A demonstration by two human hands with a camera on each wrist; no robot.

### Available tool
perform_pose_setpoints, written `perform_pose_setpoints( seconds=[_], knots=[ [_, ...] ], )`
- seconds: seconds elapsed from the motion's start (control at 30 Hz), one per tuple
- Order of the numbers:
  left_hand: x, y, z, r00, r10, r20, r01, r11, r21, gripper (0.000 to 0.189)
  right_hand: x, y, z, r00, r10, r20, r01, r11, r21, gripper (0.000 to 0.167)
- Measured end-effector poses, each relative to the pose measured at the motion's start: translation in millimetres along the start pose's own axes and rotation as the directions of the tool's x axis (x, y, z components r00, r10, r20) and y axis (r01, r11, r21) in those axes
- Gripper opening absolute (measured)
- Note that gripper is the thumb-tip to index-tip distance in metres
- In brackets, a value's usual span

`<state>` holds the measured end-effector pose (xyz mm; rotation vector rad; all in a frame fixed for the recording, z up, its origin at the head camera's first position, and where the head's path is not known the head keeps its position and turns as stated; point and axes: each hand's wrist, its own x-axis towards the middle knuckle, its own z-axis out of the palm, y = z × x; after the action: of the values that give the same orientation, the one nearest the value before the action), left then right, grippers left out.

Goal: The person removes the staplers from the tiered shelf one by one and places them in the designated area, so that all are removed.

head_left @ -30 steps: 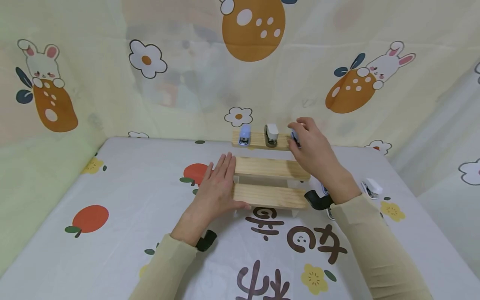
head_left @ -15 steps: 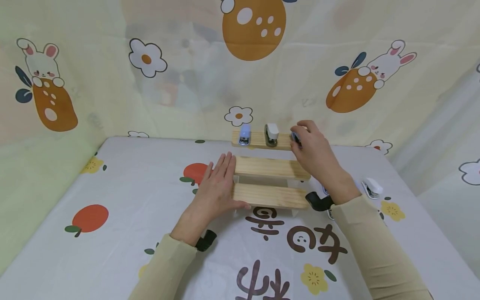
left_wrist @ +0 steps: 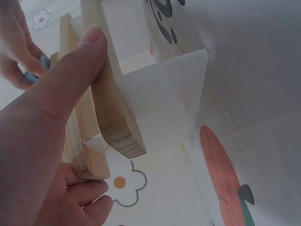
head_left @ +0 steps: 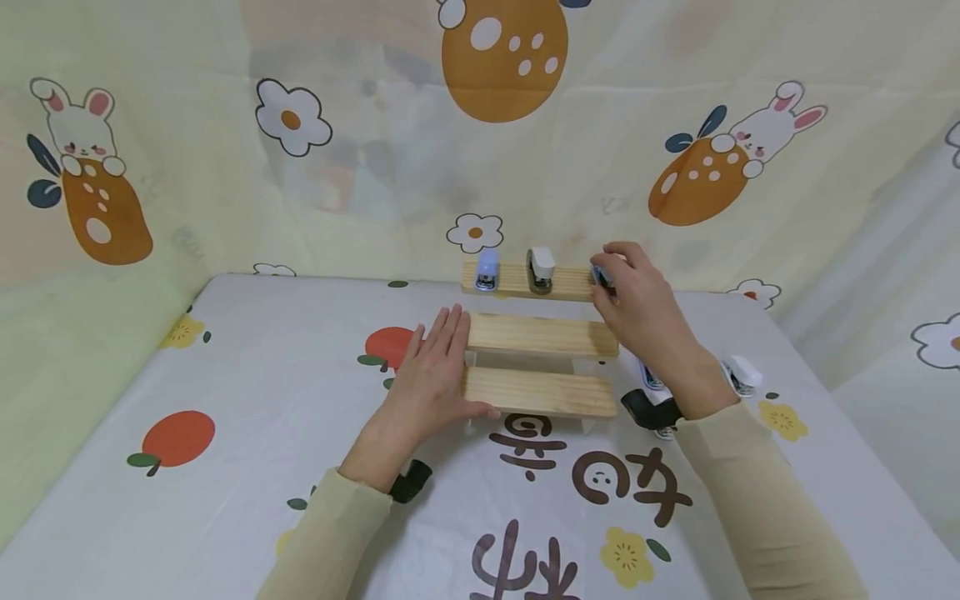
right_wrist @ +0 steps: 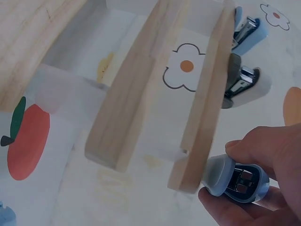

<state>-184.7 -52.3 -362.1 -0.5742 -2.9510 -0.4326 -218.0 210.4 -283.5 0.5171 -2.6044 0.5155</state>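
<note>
My right hand point(head_left: 641, 304) pinches a small blue stapler point(right_wrist: 218, 175) between thumb and fingers at the right end of the back board point(head_left: 570, 283). In the head view, the fingers hide most of that stapler. My left hand point(head_left: 431, 367) lies against the left end of the stepped wooden rack point(head_left: 540, 392), its fingers straight and its thumb over the front board's face. Another light-blue stapler point(head_left: 487, 269) stands at the left of the back board, and a white-and-grey stapler point(head_left: 540, 269) stands near its middle.
Translucent side panels point(left_wrist: 164, 94) carry the rack's boards. A white stapler point(head_left: 742, 375) lies on the tablecloth to the right, and a blue stapler point(head_left: 651, 377) shows partly beside my right wrist. A patterned curtain point(head_left: 360, 208) rises behind the rack.
My right hand has shifted a little to the right along the back board with the blue stapler. My left hand has stayed at the rack's left end.
</note>
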Motion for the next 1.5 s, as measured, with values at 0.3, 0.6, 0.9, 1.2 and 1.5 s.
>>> perform_pose_setpoints(
  seconds=[0.3, 0.6, 0.9, 1.2, 1.5],
  knots=[
    [-0.5, 0.6, -0.9, 1.000, 0.002, -0.002, -0.002, 1.000, -0.001, 0.138, -13.5, -0.8, -10.9, 1.000, -0.016, -0.024, 0.017, 1.000, 0.008, 0.036],
    [-2.6, 0.7, -1.2, 1.000, 0.011, -0.024, -0.011, 1.000, -0.001, 0.138, -29.6, -1.1, -16.1, 0.998, -0.017, -0.064, 0.018, 1.000, 0.019, 0.036],
    [-2.1, 1.1, -0.8, 1.000, 0.010, -0.018, -0.010, 1.000, 0.006, 0.137, -48.8, 3.3, -18.6, 0.991, -0.028, -0.132, 0.030, 1.000, 0.010, 0.036],
    [-1.4, 1.9, -0.8, 1.000, 0.009, -0.016, -0.009, 1.000, 0.002, 0.137, -72.9, 8.7, -22.3, 0.987, -0.011, -0.162, 0.012, 1.000, 0.005, 0.038],
    [-2.0, 0.9, -0.7, 1.000, 0.001, -0.007, -0.001, 1.000, 0.004, 0.137, -91.0, 12.3, -23.1, 0.992, 0.058, -0.114, -0.058, 0.998, 0.005, 0.042]
  ],
)
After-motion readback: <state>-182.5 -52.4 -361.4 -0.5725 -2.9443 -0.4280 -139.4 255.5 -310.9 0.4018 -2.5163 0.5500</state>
